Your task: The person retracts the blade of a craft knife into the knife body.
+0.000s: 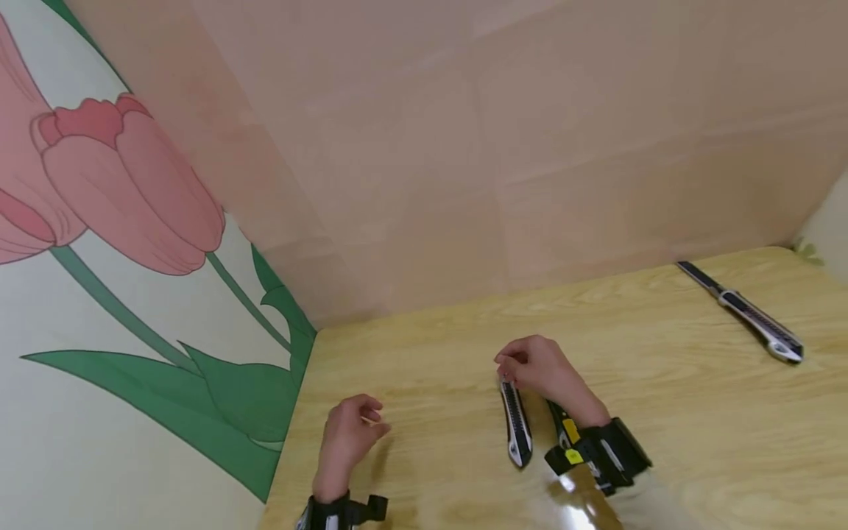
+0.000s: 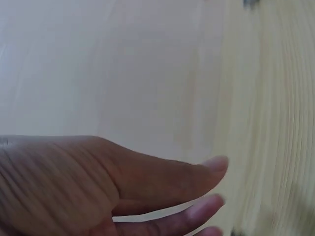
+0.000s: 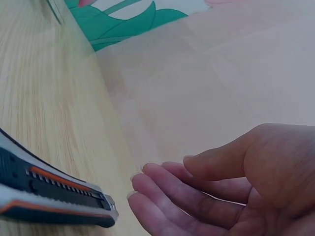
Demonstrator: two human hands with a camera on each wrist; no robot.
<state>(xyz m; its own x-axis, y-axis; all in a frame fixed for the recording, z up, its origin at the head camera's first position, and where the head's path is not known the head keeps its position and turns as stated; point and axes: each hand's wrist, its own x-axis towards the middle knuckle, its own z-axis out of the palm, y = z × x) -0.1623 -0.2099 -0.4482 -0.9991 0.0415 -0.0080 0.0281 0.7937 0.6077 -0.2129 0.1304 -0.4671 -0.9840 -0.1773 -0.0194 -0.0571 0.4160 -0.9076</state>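
Observation:
A grey and black utility knife (image 1: 515,423) with orange trim lies on the table in front of my right hand (image 1: 539,364). In the head view that hand overlaps the knife's upper end. The right wrist view shows the same utility knife (image 3: 59,196) apart from the loosely bent fingers (image 3: 167,196), with nothing between thumb and fingers. My left hand (image 1: 347,438) hovers over the table at the left, relaxed and holding nothing. Its thumb (image 2: 167,179) and fingers stand slightly apart in the left wrist view.
A larger utility knife (image 1: 755,316) lies at the far right, blade part extended. A black and yellow object (image 1: 568,428) is partly hidden behind my right wrist. The wooden table (image 1: 424,368) meets a pinkish-brown covering (image 1: 464,184) at the back and a tulip-patterned panel (image 1: 132,309) at left.

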